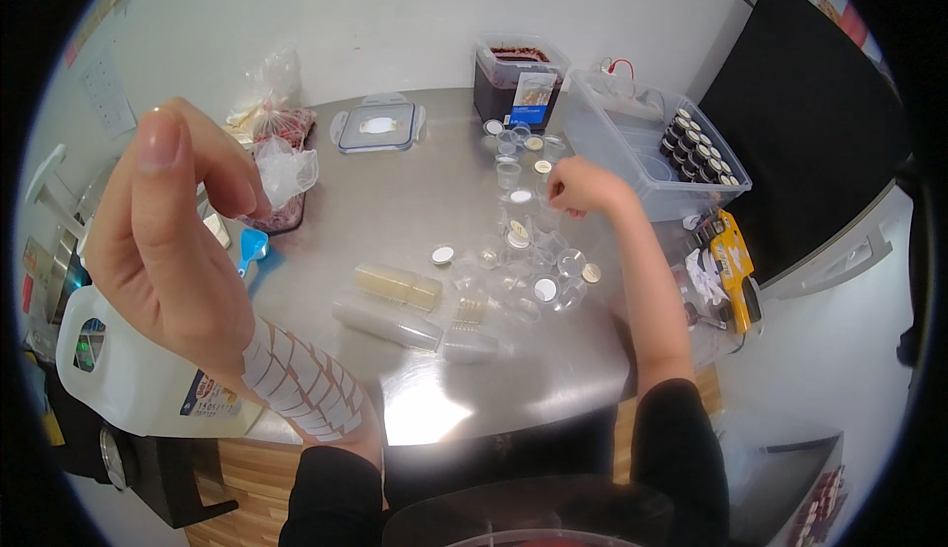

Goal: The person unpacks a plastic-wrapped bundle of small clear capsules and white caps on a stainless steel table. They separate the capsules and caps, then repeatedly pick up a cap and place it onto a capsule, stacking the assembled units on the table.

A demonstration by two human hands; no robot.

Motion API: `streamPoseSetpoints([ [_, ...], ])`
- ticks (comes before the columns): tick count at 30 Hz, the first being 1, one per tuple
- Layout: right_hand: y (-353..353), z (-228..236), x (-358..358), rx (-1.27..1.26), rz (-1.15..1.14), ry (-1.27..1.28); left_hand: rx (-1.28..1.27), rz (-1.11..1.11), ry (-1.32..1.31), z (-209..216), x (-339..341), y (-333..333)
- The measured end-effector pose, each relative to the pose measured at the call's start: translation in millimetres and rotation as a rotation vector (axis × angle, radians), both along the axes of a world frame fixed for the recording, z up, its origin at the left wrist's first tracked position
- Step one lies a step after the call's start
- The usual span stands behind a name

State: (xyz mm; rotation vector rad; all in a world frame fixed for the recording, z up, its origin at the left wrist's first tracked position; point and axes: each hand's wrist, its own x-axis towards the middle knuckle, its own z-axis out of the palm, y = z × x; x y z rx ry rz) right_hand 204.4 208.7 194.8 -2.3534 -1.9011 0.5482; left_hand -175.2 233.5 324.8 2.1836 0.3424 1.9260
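Note:
My left hand (173, 241) is raised above the table's left side, loosely curled, with a gap between thumb and fingers and nothing visible in it. Rows of white rectangular stickers (301, 379) cover that forearm. My right hand (591, 190) reaches over the small clear plastic cups, its fingers bent down and pinched together. Whatever is in those fingers is hidden. Around it lie clear cups (508, 174) and lids with round pale labels, among them one labelled lid (519, 195). Another labelled lid (442, 255) lies apart, nearer the stacks of nested cups (395, 320).
A tub of dark red contents (494, 88) stands at the back. Right of it, a clear bin (602, 137) holds black-sided small containers (696, 147). A lidded box (378, 126), bagged food (281, 132), a blue scoop (254, 245) and a white jug (128, 379) are leftward.

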Motion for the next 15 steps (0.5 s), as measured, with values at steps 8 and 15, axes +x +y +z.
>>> streamPoseSetpoints([
  [8,20,-1,24,0.33,-0.193,-0.295,-0.014,-0.022,0.015,0,1,1],
  [15,0,-14,-7,-0.002,0.039,0.005,-0.009,0.01,-0.001,-1,1,-1],
])
